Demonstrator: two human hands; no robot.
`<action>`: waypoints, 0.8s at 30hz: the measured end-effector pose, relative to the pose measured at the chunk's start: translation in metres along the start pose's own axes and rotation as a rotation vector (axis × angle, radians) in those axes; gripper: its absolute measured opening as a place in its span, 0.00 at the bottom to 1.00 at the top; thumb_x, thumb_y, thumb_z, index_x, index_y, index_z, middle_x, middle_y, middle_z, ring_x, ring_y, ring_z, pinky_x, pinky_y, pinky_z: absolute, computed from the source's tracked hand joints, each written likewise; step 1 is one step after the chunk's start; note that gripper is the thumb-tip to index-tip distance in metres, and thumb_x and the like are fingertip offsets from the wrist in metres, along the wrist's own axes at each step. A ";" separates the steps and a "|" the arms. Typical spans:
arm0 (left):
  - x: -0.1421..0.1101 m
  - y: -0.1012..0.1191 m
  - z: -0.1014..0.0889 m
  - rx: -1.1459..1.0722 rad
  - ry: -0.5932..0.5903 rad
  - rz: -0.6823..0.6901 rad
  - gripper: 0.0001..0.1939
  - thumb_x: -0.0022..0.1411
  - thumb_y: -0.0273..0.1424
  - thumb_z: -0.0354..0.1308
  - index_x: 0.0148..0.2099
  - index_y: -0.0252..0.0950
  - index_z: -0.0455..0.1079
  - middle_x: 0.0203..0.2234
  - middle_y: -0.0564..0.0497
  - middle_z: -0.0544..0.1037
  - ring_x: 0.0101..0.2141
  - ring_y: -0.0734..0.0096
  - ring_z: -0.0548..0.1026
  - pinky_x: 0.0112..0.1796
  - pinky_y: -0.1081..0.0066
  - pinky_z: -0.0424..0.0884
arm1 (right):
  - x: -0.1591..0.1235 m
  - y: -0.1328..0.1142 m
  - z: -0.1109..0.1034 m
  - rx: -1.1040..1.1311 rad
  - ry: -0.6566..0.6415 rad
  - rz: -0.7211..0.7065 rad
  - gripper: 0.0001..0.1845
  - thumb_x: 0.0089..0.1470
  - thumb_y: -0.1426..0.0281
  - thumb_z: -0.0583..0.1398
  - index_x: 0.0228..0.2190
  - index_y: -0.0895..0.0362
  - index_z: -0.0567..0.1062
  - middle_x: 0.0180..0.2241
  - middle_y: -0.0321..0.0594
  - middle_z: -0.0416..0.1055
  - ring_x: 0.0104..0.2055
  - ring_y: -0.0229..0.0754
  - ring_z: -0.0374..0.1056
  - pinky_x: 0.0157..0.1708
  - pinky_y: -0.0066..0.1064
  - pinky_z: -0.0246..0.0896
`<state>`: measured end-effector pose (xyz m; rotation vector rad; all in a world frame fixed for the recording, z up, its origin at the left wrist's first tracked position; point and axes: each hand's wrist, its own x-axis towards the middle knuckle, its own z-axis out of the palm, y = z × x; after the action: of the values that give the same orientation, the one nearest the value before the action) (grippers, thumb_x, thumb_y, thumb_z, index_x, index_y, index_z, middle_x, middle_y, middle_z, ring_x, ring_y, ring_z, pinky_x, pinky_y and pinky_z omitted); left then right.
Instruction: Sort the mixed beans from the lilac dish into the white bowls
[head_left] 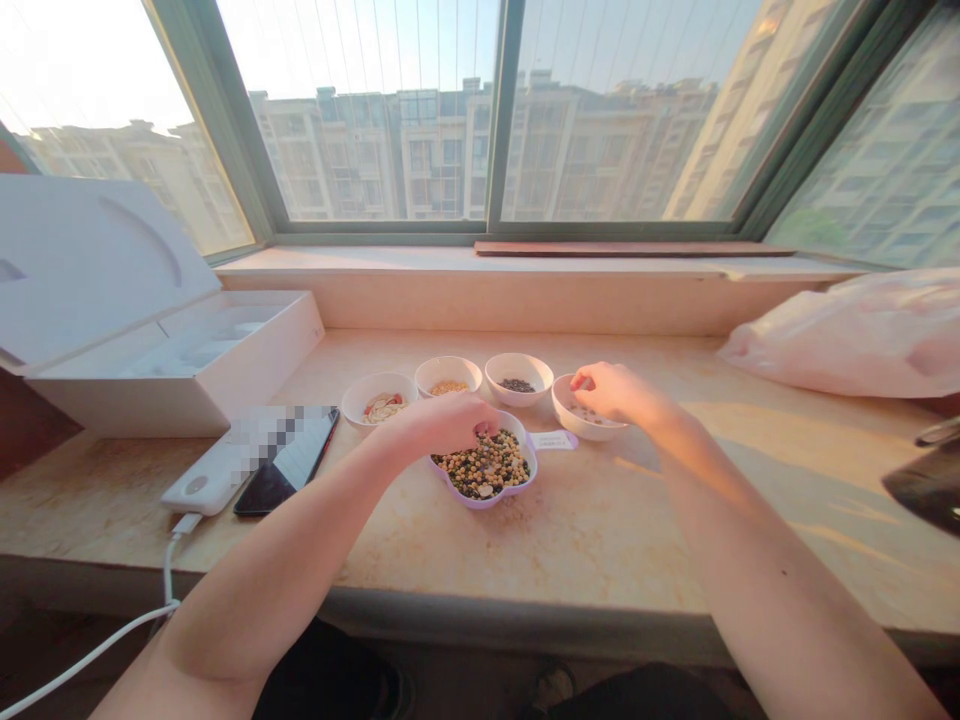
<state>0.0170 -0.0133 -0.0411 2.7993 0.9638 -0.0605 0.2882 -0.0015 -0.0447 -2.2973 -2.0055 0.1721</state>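
A lilac-rimmed dish (534, 462) with a labelled handle holds mixed dark and yellow beans (487, 465) and a few pale flat pieces. Over its back left part is my left hand (454, 424), fingers curled together at the beans; whatever they hold is hidden. My right hand (611, 390) reaches over the rightmost white bowl (596, 432), its fingertips pinched just above a few small pieces inside. Beside it stands a white bowl of dark beans (516, 385). Further left are a bowl of yellow beans (448, 387) and a bowl of pale and reddish flat pieces (384, 407).
On the left stands an open white box (255, 350), with a white power bank (214, 475) and a black phone (289, 465) in front. A white cable (171, 565) hangs over the counter's edge. A pinkish plastic bag (855, 335) lies at the right, near a dark shiny object (926, 485).
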 end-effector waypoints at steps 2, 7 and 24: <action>0.001 -0.006 -0.001 -0.044 0.101 -0.017 0.17 0.57 0.17 0.52 0.40 0.39 0.77 0.37 0.51 0.80 0.37 0.70 0.74 0.35 0.73 0.64 | -0.001 -0.002 0.000 0.010 0.073 -0.010 0.12 0.57 0.69 0.60 0.41 0.54 0.82 0.41 0.47 0.81 0.38 0.49 0.75 0.33 0.35 0.60; 0.003 -0.027 -0.007 -0.058 0.309 -0.082 0.14 0.62 0.20 0.53 0.43 0.37 0.77 0.38 0.49 0.79 0.38 0.69 0.74 0.38 0.72 0.66 | -0.009 -0.013 -0.001 0.114 0.285 -0.108 0.11 0.59 0.65 0.59 0.41 0.52 0.80 0.38 0.44 0.81 0.39 0.50 0.74 0.32 0.35 0.60; 0.006 -0.054 0.006 -0.012 0.440 -0.328 0.10 0.64 0.23 0.56 0.41 0.33 0.78 0.36 0.45 0.80 0.35 0.67 0.76 0.36 0.72 0.68 | -0.059 -0.081 0.028 0.329 -0.142 -0.807 0.08 0.53 0.74 0.61 0.35 0.53 0.80 0.35 0.38 0.80 0.34 0.43 0.73 0.34 0.33 0.62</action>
<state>-0.0114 0.0310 -0.0559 2.6625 1.5033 0.5349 0.1968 -0.0489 -0.0592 -1.1947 -2.5498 0.5505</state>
